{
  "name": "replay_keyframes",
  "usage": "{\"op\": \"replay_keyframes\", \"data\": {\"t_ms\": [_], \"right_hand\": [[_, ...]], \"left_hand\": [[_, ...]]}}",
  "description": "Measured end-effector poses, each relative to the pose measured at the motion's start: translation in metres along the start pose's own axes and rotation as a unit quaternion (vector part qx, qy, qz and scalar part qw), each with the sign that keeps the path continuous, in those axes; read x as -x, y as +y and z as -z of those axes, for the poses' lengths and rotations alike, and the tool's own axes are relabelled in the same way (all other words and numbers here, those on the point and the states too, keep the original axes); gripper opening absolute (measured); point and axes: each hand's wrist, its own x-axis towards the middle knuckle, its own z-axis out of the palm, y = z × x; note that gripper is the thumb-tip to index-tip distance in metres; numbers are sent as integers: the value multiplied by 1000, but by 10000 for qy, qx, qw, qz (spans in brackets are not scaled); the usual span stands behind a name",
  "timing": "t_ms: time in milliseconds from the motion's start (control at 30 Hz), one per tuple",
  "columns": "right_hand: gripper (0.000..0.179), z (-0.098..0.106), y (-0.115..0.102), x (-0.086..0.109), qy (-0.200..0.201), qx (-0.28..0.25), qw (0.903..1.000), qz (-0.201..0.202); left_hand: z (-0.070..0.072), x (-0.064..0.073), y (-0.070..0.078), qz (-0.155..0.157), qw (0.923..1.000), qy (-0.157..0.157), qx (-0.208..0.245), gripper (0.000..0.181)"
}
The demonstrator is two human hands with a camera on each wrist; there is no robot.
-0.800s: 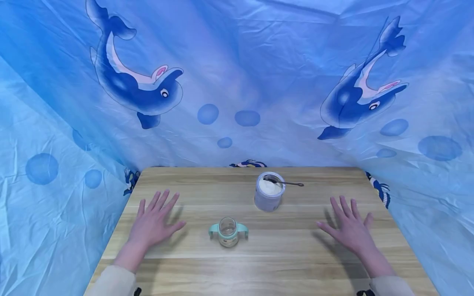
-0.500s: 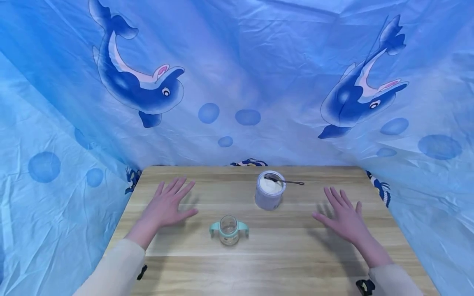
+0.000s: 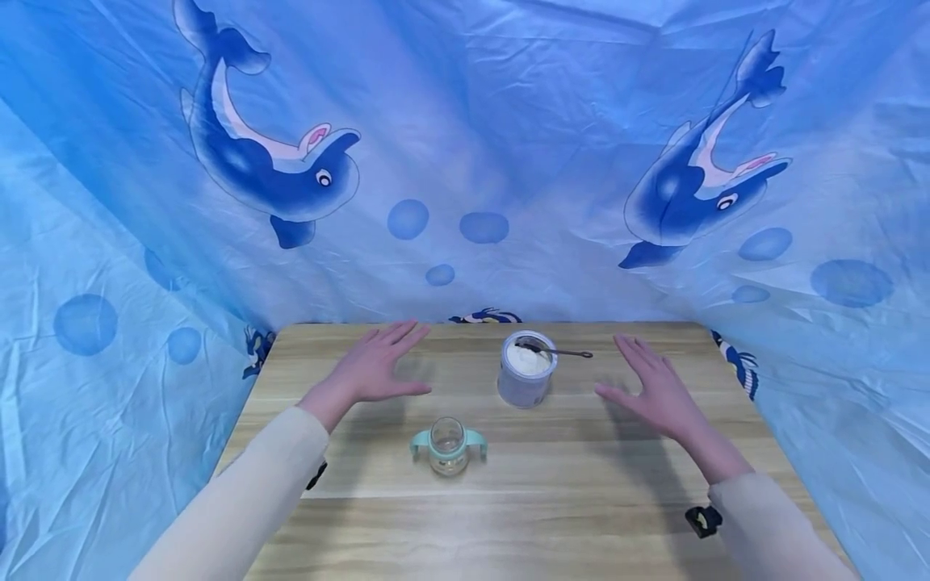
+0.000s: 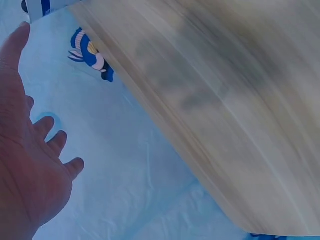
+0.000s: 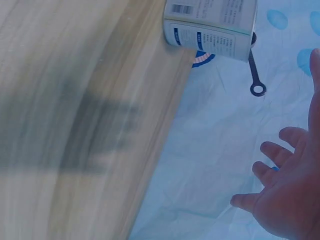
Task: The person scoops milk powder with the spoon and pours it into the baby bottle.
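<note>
An uncapped canister of white powder (image 3: 525,389) stands toward the back of the table, with a dark long-handled spoon (image 3: 570,353) lying in its mouth, handle out to the right. Nearer the front is a small clear baby bottle (image 3: 447,458), open at the top, with two mint-green handles. My left hand (image 3: 370,369) hovers to the left of the canister, fingers extended and thumb apart, holding nothing. On the other side my right hand (image 3: 657,394) is likewise spread and bare. In the right wrist view the canister's printed label (image 5: 210,37) and the spoon's ringed handle end (image 5: 258,89) show.
The wooden table (image 3: 508,524) ends at the back against a blue curtain (image 3: 465,161) printed with dolphins and bubbles; the same fabric hangs along both sides. Dark wrist devices (image 3: 703,521) sit at the sleeves.
Both hands have moved forward and inward toward the canister, the left one farther. The canister, spoon and bottle stay where they were on the table.
</note>
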Motion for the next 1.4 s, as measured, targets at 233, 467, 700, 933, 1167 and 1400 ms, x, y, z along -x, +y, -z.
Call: {"op": "replay_keyframes", "data": {"t_ms": [233,467,700,933,1167,1400], "right_hand": [[98,1,-5,-12,-204,-223,9991,-298],[96,-3,-4,-20,-290,-297,9984,-372],[84,-11,2,-24,-201,-830,9963,-133],[80,-30,10,-31,-201,-1754,9843,11],[71,-38,15,-35,39,-2405,9705,-192],[57,-46,15,-40,293,-2601,9645,-356]], "left_hand": [[-2,-31,9,-201,9994,-165,235,111],[-10,-60,23,-348,9978,-367,429,113],[-25,-81,35,-460,9932,-486,947,118],[-42,-87,41,-342,9782,-687,1931,124],[-52,-97,46,-382,9626,-715,2587,120],[-58,-100,46,-221,9507,-793,2991,117]]}}
